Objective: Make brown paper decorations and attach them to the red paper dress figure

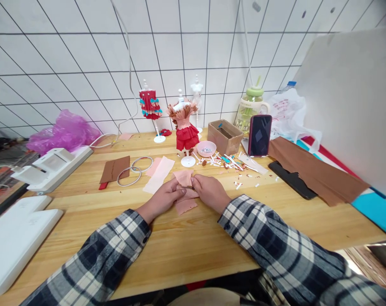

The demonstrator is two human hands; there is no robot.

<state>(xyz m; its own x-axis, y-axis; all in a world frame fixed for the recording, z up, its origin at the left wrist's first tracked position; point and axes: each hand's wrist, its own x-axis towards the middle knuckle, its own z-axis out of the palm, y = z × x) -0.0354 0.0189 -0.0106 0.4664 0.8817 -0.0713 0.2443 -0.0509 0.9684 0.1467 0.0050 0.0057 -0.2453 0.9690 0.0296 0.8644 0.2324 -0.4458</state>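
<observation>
My left hand (pixel 163 196) and my right hand (pixel 210 192) meet over the wooden table, both closed. Between their fingers is a small piece of pink crepe paper (pixel 183 177), pinched at its left and right edges. Under the hands lie more pink paper pieces (pixel 185 206), partly covered by my fingers. Just beyond stands a miniature dress form (pixel 186 138) in red shorts and a pink and brown ruffled top. Left of the hands, a light pink paper strip (pixel 159 174) lies flat.
Behind stand a red-dressed form (pixel 150 106) and a pale form (pixel 197 91). Rightward are a pink bowl (pixel 206 146), paper scraps (pixel 231 162), a cardboard box (pixel 226 140), a phone (pixel 259 136) and brown paper (pixel 317 170). Leftward are metal rings (pixel 129 176) and a power strip (pixel 62 170).
</observation>
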